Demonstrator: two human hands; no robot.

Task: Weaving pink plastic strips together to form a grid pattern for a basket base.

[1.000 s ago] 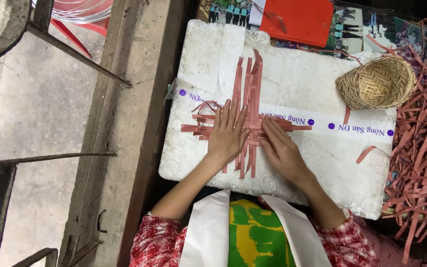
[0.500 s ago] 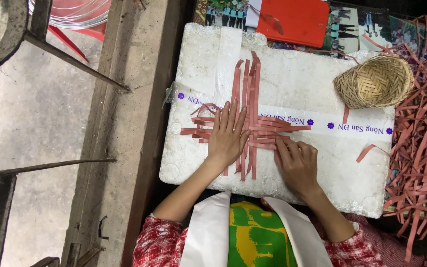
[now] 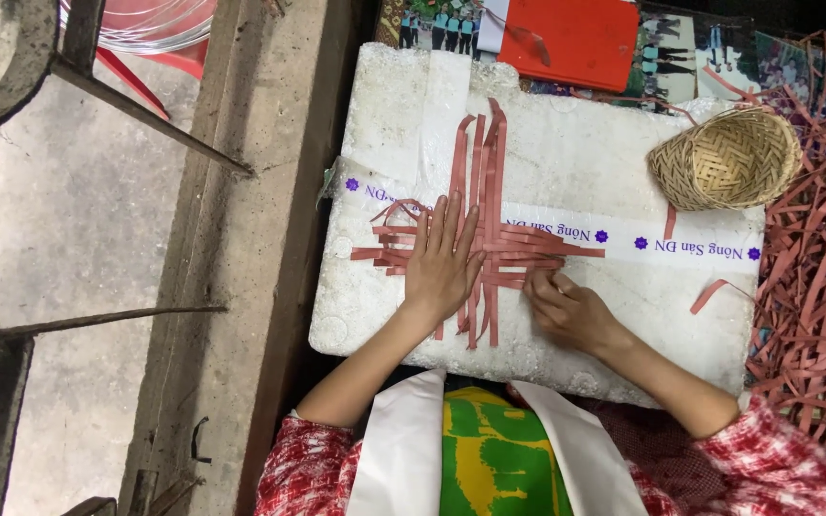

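A partly woven mat of reddish-pink strips [image 3: 489, 191] lies on a white foam box lid [image 3: 585, 153]. My left hand [image 3: 442, 263] lies flat on the crossing strips, fingers spread, pressing them down. My right hand [image 3: 571, 311] rests just right of the weave, its fingertips curled at the ends of the horizontal strips [image 3: 556, 253]; a pinch on a strip cannot be made out.
A small woven bamboo basket [image 3: 727, 161] sits at the lid's right end. A heap of loose reddish strips [image 3: 819, 287] lies to the right. A red folder [image 3: 580, 38] rests at the far edge. Concrete floor and metal frames [image 3: 97, 315] are on the left.
My right hand has slid from the middle of the weave out to its right side. My left hand has stayed pressed on the strips.
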